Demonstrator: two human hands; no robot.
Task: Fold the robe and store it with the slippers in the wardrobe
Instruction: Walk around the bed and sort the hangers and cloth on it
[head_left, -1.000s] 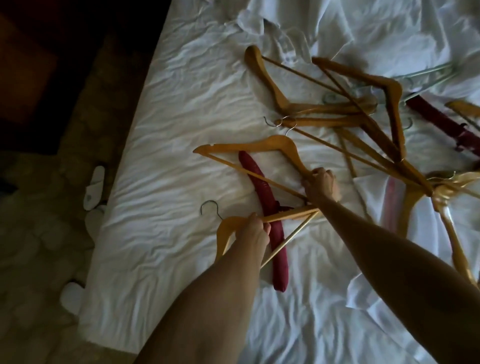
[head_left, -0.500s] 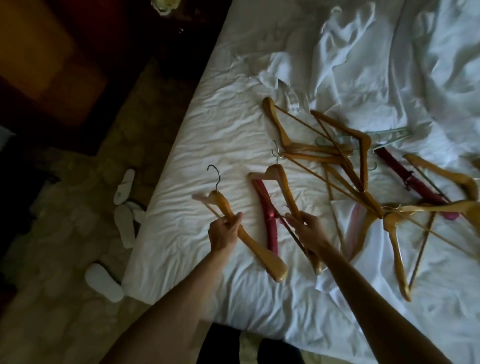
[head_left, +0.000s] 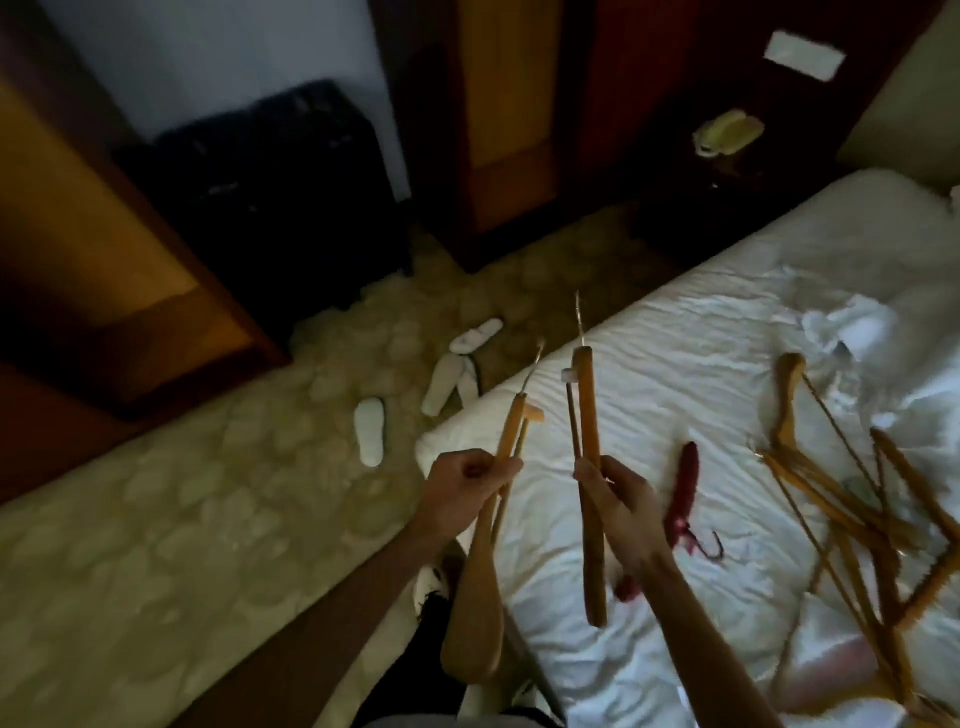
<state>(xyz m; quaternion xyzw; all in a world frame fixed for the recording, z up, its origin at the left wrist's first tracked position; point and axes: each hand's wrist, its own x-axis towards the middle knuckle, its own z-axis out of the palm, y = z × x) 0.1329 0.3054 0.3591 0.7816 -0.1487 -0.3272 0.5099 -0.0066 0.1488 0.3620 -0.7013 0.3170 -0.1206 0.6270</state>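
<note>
Each hand grips a wooden hanger held edge-on over the bed's (head_left: 675, 332) left edge: left hand (head_left: 467, 480) on one hanger (head_left: 480, 582), right hand (head_left: 621, 493) on another (head_left: 589, 415). The slippers (head_left: 447, 382) lie on the floor beside the bed; the robe (head_left: 852, 332) lies crumpled near its far side.

Bed (head_left: 649, 364) has a red padded hanger (head_left: 684, 488) on the sheet, a wooden hanger pile (head_left: 852, 499) right of it, and crumpled white cloth (head_left: 852, 332) beyond it.

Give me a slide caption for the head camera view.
Each hand, left and right, grips a wooden hanger beside the bed.
</note>
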